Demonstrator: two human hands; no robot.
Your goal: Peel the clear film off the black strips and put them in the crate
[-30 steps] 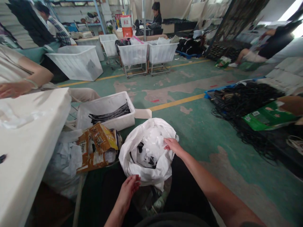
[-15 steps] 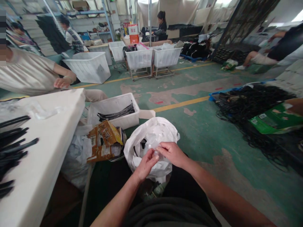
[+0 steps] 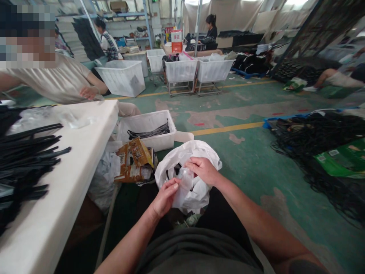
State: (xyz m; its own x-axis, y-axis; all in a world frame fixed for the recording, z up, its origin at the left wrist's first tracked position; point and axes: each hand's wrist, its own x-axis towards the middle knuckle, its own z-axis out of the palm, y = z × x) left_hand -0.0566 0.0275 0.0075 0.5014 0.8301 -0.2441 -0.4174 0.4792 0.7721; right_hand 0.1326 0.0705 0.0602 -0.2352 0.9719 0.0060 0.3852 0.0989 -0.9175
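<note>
Between my two hands stretches a small clear plastic bag (image 3: 184, 182). The fingers of my left hand (image 3: 167, 196) pinch its lower left part. Higher up and to the right, my right hand (image 3: 203, 170) has its fingers closed on the bag's upper end. Both hands are over a large white plastic sack (image 3: 168, 156) that stands open at my knees. Inside the sack lie more clear plastic and something black that I cannot make out.
Left is a white-topped table (image 3: 94, 152) with black strips (image 3: 31, 152). Beyond the sack stand a torn brown carton (image 3: 132, 161) and a white bin (image 3: 169, 137) holding black strips. A co-worker (image 3: 68, 78) sits across the table. Black cords (image 3: 322, 140) are heaped right.
My hands have moved apart, and the clear bag now shows stretched between them. The view has swung left, bringing more of the table into sight.
</note>
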